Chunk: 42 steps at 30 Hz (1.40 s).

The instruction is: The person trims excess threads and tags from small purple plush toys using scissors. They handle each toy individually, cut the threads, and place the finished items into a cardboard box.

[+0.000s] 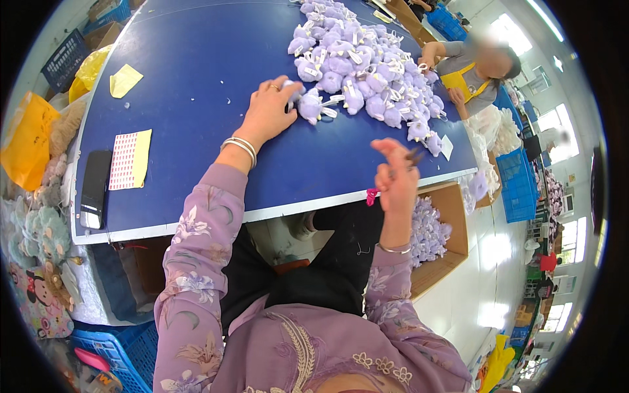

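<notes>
My left hand [268, 112] is closed around a small lavender plush toy [293, 90] at the near left edge of a big heap. Right beside it on the blue table lies another lavender plush [313, 106] with a white loop. My right hand [396, 175] is raised over the table's near edge, its fingers curled on a small dark tool [413, 156]. Motion blurs that tool, so its exact kind does not show. Just left of this hand, a bright pink tied bit [371, 196] shows at the table edge.
The heap of lavender plush toys [367, 72] covers the table's far right. A phone [96, 190], a sticker sheet [130, 160] and a yellow paper [125, 80] lie at left. A cardboard box [452, 213] of plushes stands below right. A co-worker [468, 72] sits across.
</notes>
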Tool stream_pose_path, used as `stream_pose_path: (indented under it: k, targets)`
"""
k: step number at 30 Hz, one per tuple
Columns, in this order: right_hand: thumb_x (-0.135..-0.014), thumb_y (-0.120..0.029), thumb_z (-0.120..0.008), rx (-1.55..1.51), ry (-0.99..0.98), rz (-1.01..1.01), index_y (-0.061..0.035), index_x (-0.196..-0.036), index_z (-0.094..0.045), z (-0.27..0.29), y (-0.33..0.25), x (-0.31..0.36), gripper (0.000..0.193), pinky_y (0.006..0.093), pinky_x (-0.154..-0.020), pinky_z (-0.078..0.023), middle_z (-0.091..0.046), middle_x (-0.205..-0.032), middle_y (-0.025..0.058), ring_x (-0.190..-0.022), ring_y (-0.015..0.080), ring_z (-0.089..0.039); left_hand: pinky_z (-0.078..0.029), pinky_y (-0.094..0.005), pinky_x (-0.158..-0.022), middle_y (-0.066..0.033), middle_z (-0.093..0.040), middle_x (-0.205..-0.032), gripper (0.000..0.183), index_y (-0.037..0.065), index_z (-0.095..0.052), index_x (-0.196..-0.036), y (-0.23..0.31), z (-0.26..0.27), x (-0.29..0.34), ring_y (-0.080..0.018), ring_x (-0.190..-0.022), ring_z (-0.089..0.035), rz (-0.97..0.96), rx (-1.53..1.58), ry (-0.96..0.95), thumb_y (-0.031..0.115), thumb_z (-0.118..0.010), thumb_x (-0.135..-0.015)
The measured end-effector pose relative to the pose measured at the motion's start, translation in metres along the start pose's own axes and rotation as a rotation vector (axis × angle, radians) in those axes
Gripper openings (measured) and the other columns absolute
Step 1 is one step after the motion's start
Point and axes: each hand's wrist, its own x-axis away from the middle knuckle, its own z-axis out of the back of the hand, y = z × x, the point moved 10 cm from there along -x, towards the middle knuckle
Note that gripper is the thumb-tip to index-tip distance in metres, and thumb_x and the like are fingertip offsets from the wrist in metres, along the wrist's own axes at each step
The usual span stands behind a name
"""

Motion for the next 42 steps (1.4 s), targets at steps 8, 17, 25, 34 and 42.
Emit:
stream_pose_path:
  k: [8,17,25,34,42]
  targets:
    - [-0.099,-0.014,-0.053,0.088,-0.146,-0.045,0.0031,-0.108,-0.06,-0.036,0.034,-0.002,0.02,0.0177,-0.039,-0.028,-0.063,-0.089,0.0091,-0.045,0.0004,-0.033,-0.035,-0.0194,-0.043,-0.002,-0.062,-0.073,0.03,0.006,-0.064,-0.11,0.025,-0.015,0.015,-0.0043,-0.05,-0.051,0.408,1.088,-0.318,0.031,-0.051,-0.098]
    - [-0.086,-0.02,-0.072,0.317,-0.165,0.063,0.0004,-0.114,-0.058,-0.08,0.019,-0.01,0.037,0.0165,-0.061,-0.038,-0.059,-0.085,-0.0022,-0.071,0.0009,-0.047,-0.043,-0.0198,-0.055,-0.0008,-0.061,-0.079,0.035,0.005,-0.065,-0.101,0.058,-0.049,0.031,-0.0066,-0.062,-0.053,0.361,1.121,-0.487,0.036,-0.05,-0.1]
    - [-0.089,-0.02,-0.068,0.113,-0.15,-0.065,-0.0018,-0.106,-0.058,-0.069,0.033,-0.012,0.027,0.0172,-0.044,-0.033,-0.058,-0.072,-0.0005,-0.054,0.0013,-0.046,-0.046,-0.0223,-0.058,-0.0028,-0.064,-0.08,0.036,0.0,-0.067,-0.099,0.063,-0.053,0.033,-0.0091,-0.06,-0.054,0.407,1.322,-0.505,0.035,-0.056,-0.097]
    - [-0.091,-0.015,-0.064,0.169,-0.067,0.036,-0.0027,-0.103,-0.058,-0.052,0.031,-0.011,0.018,0.0188,-0.042,-0.033,-0.059,-0.072,0.002,-0.051,0.0024,-0.044,-0.045,-0.0203,-0.06,-0.0009,-0.064,-0.091,0.029,0.002,-0.064,-0.115,0.065,-0.054,0.035,-0.0052,-0.074,-0.056,0.297,1.071,-0.54,0.019,-0.063,-0.092]
    - [-0.097,-0.052,-0.047,-0.591,-0.098,0.193,-0.0041,-0.128,-0.052,0.026,-0.028,-0.025,0.057,0.021,-0.037,-0.021,-0.063,-0.09,0.0048,-0.042,0.0034,-0.026,-0.045,-0.0345,-0.092,-0.0114,-0.048,-0.135,0.054,0.012,-0.055,-0.13,0.045,0.0,0.003,-0.0227,-0.121,-0.048,-0.003,0.378,-0.026,0.025,-0.071,-0.08]
